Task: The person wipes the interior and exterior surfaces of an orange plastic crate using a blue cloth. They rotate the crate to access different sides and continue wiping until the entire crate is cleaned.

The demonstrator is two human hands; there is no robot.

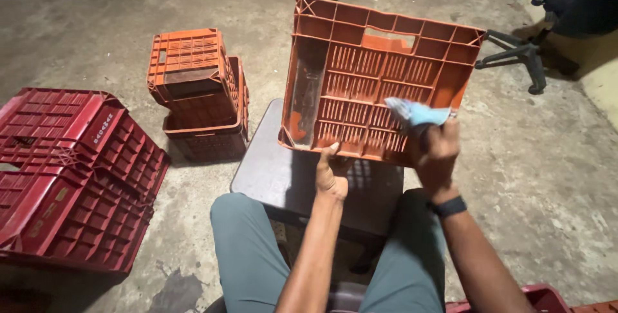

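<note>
Orange crate: tipped on edge on the dark stool, underside facing the person | Left hand: clamped on the lower rim, steadying | Right hand: closed around a blue cloth against the slats | Technique: likely best to keep the rim braced and wipe along the slats.

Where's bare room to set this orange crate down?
Bare concrete floor lies right of the dark stool, before the office chair base. Left is crowded: stacked orange plastic crates, dark red crates. The held orange slatted crate covers the stool's far half.
</note>
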